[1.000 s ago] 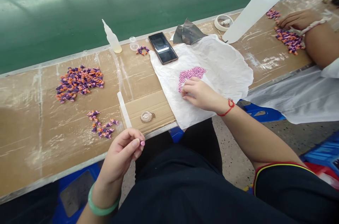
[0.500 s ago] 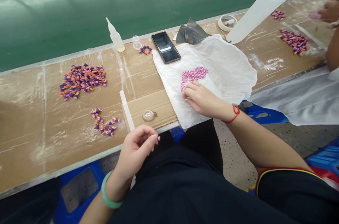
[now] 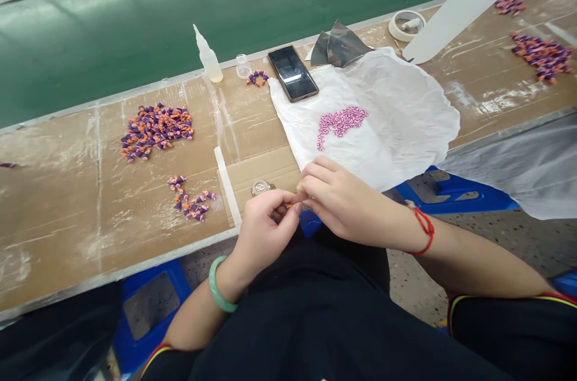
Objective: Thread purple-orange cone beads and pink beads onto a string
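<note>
Head view: over the cardboard-topped table [image 3: 58, 237], the left hand [image 3: 265, 237] and right hand [image 3: 342, 204] meet near its edge. Both grips are closed on a tiny orange piece [image 3: 288, 205] between them (it is mostly hidden). Such a small piece needs slow, steady fingers.

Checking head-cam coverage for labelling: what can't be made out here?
Head view only:
The small orange piece: mostly hidden by the fingers of the left hand and right hand; which hand holds it can't be told.
White squeeze bottle: top cut off by the upper edge.
Pink beads: too small to make out singly.
Round clear disc: marking too small to read.
</note>
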`<state>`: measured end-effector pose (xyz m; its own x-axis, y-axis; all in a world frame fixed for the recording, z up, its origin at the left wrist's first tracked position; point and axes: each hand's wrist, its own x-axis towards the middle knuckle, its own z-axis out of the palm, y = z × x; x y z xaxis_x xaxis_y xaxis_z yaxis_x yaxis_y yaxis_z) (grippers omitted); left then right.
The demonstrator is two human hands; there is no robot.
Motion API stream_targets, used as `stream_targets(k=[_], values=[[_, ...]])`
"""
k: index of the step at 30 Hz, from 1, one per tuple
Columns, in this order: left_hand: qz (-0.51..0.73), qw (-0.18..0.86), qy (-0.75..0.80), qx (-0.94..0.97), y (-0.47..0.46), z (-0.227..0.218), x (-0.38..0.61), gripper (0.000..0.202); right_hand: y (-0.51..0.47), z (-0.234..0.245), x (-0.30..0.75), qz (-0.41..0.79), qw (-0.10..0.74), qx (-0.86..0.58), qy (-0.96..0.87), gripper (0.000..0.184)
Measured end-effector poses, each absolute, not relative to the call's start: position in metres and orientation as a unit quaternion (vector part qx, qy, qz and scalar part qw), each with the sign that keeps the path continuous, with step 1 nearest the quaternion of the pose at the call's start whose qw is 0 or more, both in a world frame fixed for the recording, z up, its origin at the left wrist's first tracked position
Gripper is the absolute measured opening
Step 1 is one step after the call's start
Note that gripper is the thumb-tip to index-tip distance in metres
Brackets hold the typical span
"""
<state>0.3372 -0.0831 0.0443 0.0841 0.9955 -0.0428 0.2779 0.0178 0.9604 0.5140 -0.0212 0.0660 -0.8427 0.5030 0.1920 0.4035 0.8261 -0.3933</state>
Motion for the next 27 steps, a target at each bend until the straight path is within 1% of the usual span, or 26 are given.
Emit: stream_targets(k=[4,6,9,13,21,27], values=[[0.400,0.440,0.549,0.588,-0.082,0.045,0.337,0.015,-0.023,0.067,0.513,0.168,0.148,-0.243,-0.944,0.018],[0.408,0.449,0.549,0.575,-0.082,0.045,0.336,0.014,-0.024,0.068,0.513,0.216,0.174,-0.250,-0.928,0.017],[0.422,0.480,0.544,0.544,-0.081,0.046,0.333,0.015,-0.025,0.066,0.514,0.319,0.213,-0.274,-0.882,0.013],[0.421,0.513,0.538,0.520,-0.082,0.045,0.330,0.015,-0.027,0.060,0.514,0.389,0.217,-0.293,-0.846,0.013],[0.415,0.537,0.527,0.510,-0.082,0.048,0.325,0.017,-0.027,0.064,0.508,0.402,0.232,-0.280,-0.840,0.016],[0.432,0.563,0.540,0.452,-0.094,0.047,0.301,0.020,-0.016,0.061,0.497,0.314,0.218,-0.235,-0.894,0.017]])
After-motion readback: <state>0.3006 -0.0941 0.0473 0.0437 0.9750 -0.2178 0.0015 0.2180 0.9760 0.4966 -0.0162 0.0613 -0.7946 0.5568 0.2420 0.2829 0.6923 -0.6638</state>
